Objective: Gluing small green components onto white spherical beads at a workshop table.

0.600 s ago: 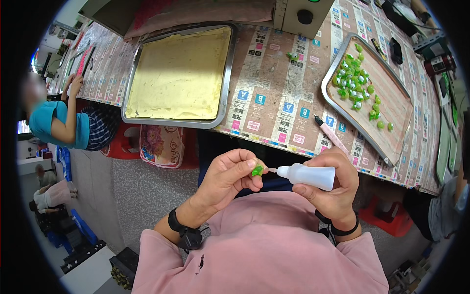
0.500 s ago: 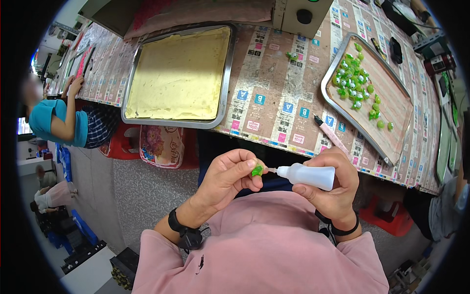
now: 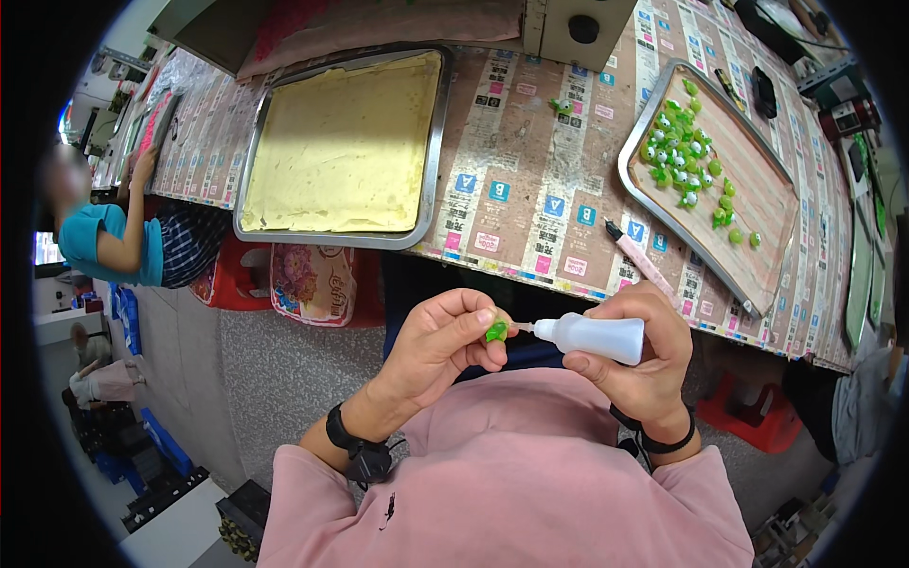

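Between the thumb and fingers of my left hand (image 3: pixel 445 336) is pinched a small green plastic piece (image 3: pixel 496 330). My right hand (image 3: pixel 649 355) is wrapped round a translucent white squeeze bottle (image 3: pixel 592 338), lying sideways in the grip. The bottle's thin nozzle points left and its tip reaches the green piece; whether they touch is hidden by my fingertips. Both hands are held over my lap, just off the table's front edge. At the right, a metal tray (image 3: pixel 653 194) bears several small green figures (image 3: pixel 677 151) with white eyes.
A metal tray (image 3: pixel 424 189) lined with a yellow sheet lies left of centre. One green figure (image 3: pixel 561 107) sits alone mid-table. A pink pen-like tool (image 3: pixel 639 256) lies beside the right tray. A grey machine (image 3: pixel 579 33) stands at the back. A co-worker (image 3: pixel 118 237) sits at the far left.
My hands hold nearly the same pose, the bottle shifted very slightly left. At the far left, the co-worker's arm and head have moved a little.
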Demonstrator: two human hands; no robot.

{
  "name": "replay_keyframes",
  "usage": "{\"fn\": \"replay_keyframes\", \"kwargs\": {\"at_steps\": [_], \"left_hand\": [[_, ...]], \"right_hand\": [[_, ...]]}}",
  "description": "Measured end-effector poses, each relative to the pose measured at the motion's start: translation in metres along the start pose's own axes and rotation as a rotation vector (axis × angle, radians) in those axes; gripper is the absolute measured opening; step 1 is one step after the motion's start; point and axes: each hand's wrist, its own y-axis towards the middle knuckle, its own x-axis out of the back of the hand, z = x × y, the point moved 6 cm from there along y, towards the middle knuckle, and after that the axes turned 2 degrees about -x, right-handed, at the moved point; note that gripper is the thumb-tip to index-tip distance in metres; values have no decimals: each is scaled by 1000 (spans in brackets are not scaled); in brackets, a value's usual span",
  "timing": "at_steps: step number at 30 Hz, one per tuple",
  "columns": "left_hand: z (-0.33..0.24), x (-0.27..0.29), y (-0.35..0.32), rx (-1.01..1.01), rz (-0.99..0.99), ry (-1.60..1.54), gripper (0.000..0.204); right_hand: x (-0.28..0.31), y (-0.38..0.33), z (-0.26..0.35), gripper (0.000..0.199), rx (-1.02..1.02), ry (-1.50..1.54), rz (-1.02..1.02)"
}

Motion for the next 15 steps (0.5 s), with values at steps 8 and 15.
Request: {"fn": "replay_keyframes", "kwargs": {"at_steps": [8,15], "left_hand": [[0,0,0,-3,-1,-5,14],[1,1,0,-3,14,-25,12]], "right_hand": [[1,0,2,36,-8,-19,8],[1,0,3,35,-3,-26,9]]}}
